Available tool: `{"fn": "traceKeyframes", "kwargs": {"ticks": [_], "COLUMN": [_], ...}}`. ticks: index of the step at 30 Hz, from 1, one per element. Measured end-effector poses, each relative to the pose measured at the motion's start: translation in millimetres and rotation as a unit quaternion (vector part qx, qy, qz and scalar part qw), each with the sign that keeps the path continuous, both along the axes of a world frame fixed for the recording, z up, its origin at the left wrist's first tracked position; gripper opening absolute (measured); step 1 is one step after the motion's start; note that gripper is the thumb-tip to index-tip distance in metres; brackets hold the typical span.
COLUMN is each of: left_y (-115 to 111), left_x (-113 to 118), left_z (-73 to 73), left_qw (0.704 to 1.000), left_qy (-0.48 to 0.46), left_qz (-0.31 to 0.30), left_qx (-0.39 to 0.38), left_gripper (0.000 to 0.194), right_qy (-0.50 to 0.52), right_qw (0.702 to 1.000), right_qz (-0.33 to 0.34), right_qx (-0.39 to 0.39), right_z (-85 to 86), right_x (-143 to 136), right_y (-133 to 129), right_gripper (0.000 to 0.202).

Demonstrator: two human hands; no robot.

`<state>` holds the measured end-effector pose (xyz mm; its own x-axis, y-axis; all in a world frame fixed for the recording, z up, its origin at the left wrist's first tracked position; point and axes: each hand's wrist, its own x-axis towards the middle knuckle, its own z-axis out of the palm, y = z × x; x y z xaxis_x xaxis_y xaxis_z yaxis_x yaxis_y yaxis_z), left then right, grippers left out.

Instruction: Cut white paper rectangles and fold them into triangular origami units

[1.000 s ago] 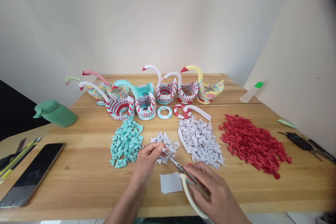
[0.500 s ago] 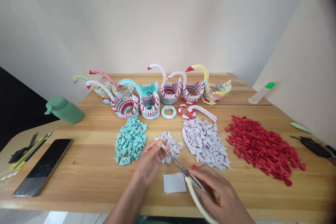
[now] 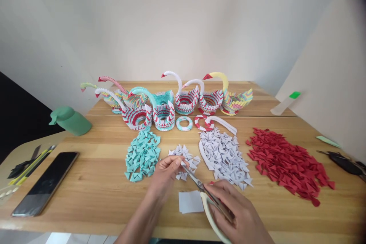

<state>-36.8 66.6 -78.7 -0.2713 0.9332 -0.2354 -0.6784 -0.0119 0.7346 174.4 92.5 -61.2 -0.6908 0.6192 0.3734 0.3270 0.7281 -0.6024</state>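
Note:
My left hand [image 3: 166,171] is closed in a pinch on a small white folded paper piece [image 3: 183,163], mostly hidden by the fingertips. My right hand [image 3: 238,207] grips scissors [image 3: 197,183] by a cream-coloured handle, with the blade tips at that piece. Behind my left fingers lies a small pile of white folded paper triangles [image 3: 192,161]. A short stack of white paper slips [image 3: 189,202] rests on the table below the blades. Near my right knuckles, a bit of red shows, partly hidden.
Teal [image 3: 143,154], white [image 3: 224,156] and red triangle piles [image 3: 287,164] spread across the wooden table [image 3: 97,198]. Several paper swans [image 3: 162,114] and two paper rings [image 3: 184,123] stand behind. A phone [image 3: 45,183] and green jug [image 3: 70,121] are left; keys [image 3: 344,163] lie right.
My left hand and the scissor tips have shifted slightly right and down. The white piece is now more covered by the fingertips. The rest of the table looks the same.

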Motion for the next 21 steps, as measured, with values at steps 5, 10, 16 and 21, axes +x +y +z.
{"fn": "traceKeyframes", "kwargs": {"ticks": [5,10,16,21], "left_y": [-0.8,-0.3,-1.4,-1.8], "left_x": [-5.4,-6.5,-5.0,-1.4], "left_z": [-0.1,-1.2,-0.6,-0.3], "left_qw": [0.998,0.998,0.998,1.0], "left_qy": [-0.045,-0.062,-0.054,0.011], "left_qz": [0.022,0.011,-0.003,0.0], "left_qx": [0.025,0.028,0.031,0.009], "left_gripper": [0.024,0.024,0.024,0.025], "right_qy": [0.015,0.027,0.016,-0.003], "right_qw": [1.0,0.998,0.998,1.0], "right_qz": [0.014,0.011,-0.006,-0.006], "right_qx": [-0.02,-0.051,-0.064,-0.026], "right_z": [-2.2,-1.4,-2.6,-1.6], "right_x": [4.2,8.2,7.6,7.1], "right_y": [0.4,2.5,1.2,2.5], "right_gripper": [0.037,0.033,0.033,0.037]}}
